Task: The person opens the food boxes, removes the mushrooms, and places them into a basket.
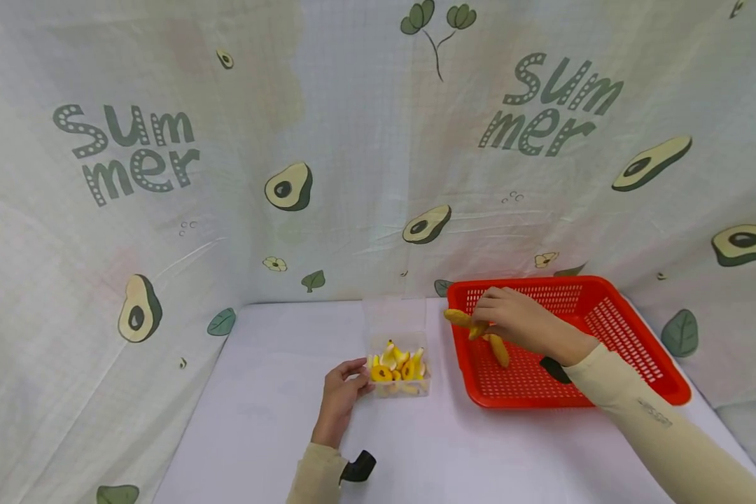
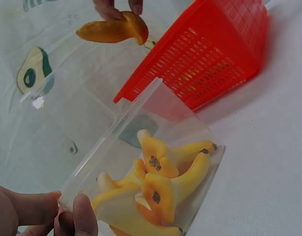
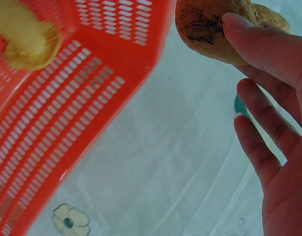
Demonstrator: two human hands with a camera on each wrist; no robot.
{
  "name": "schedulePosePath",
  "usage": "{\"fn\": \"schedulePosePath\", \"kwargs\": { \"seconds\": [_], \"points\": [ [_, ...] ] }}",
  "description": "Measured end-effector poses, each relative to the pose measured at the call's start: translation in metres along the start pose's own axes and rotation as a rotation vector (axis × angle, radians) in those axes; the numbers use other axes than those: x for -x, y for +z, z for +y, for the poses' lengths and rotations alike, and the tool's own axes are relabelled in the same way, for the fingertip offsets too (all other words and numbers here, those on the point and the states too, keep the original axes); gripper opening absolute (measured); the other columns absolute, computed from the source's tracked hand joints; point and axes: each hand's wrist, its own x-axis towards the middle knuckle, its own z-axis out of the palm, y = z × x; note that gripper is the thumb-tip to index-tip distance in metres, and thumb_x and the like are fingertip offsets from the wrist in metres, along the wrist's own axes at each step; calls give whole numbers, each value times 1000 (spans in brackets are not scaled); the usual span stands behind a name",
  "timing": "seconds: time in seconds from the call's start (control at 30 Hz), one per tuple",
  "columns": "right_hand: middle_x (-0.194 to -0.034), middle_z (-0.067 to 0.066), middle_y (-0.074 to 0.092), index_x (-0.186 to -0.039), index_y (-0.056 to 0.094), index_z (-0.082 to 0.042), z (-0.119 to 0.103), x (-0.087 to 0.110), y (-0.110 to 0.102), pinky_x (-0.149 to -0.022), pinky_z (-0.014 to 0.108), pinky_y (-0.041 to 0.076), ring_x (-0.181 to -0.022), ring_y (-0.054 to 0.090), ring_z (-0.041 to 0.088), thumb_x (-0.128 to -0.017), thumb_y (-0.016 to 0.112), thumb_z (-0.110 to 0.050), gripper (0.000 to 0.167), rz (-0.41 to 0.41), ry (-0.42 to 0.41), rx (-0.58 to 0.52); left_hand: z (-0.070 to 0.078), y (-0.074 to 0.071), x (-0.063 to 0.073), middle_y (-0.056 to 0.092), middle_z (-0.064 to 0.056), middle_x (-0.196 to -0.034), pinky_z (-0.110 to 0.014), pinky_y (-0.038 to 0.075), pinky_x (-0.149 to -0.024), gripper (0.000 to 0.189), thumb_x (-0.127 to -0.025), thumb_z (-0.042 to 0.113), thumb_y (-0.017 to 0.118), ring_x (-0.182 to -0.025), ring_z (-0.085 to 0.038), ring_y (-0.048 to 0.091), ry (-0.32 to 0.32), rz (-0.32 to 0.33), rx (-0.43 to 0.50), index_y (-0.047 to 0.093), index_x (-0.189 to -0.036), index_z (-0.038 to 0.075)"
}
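Observation:
A clear plastic box (image 1: 381, 390) stands on the table, holding several yellow-and-white mushroom-shaped pieces (image 2: 160, 196) with dark spots. At its left side, my left hand (image 1: 340, 395) pinches the wall near a corner between thumb and fingers. Over the left part of a red basket (image 1: 579, 282), my right hand (image 1: 513, 318) holds a brownish-yellow mushroom (image 1: 458, 318) between thumb and fingers. In the right wrist view the thumb presses on this mushroom (image 3: 205, 29), which has a dark rough patch. Another yellow mushroom (image 1: 498, 350) lies inside the basket under the hand.
The box's transparent lid (image 1: 393, 315) is raised at the back. The basket has perforated walls and stands right of the box. A white cloth (image 1: 353, 245) printed with avocados and lettering hangs behind the white table (image 1: 271, 392). Black straps with small devices (image 1: 359, 467) sit at the wrists.

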Motion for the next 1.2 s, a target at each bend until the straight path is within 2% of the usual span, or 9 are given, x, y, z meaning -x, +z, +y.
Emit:
{"fn": "schedulePosePath", "kwargs": {
  "seconds": [0.3, 0.47, 0.67, 1.2],
  "points": [
    [-96, -7, 73, -96, 78, -17, 18, 26, 5, -84, 42, 62, -96, 63, 20, -70, 96, -2, 35, -3, 60, 3, 0, 0, -1, 62, -14, -107, -25, 65, -75, 37, -98, -7, 65, -80, -17, 62, 10, 3, 3, 61, -135, -15],
    [-98, -5, 73, -97, 79, -16, 24, 33, 11, -85, 43, 63, -97, 65, 21, -73, 95, -2, 33, -63, 84, -4, 0, 0, 0, 62, -14, -107, -25, 65, -75, 38, -98, -8, 65, -79, -16, 62, 9, 3, 8, 61, -135, -15],
    [-98, -5, 74, -98, 79, -16, 30, 40, 23, -82, 39, 63, -94, 65, 20, -74, 94, -1, 33, -123, 99, -6, 0, 1, 1, 62, -13, -106, -24, 64, -74, 38, -98, -9, 64, -78, -15, 62, 9, 5, 16, 61, -135, -15],
    [-93, -12, 72, -98, 81, -21, 31, 35, 47, -78, 28, 62, -84, 60, 9, -79, 93, -11, 25, -238, 91, -68, 1, 1, 0, 62, -14, -107, -26, 65, -76, 37, -99, -8, 64, -81, -17, 62, 0, 5, 12, 61, -135, -14]
  ]
}}
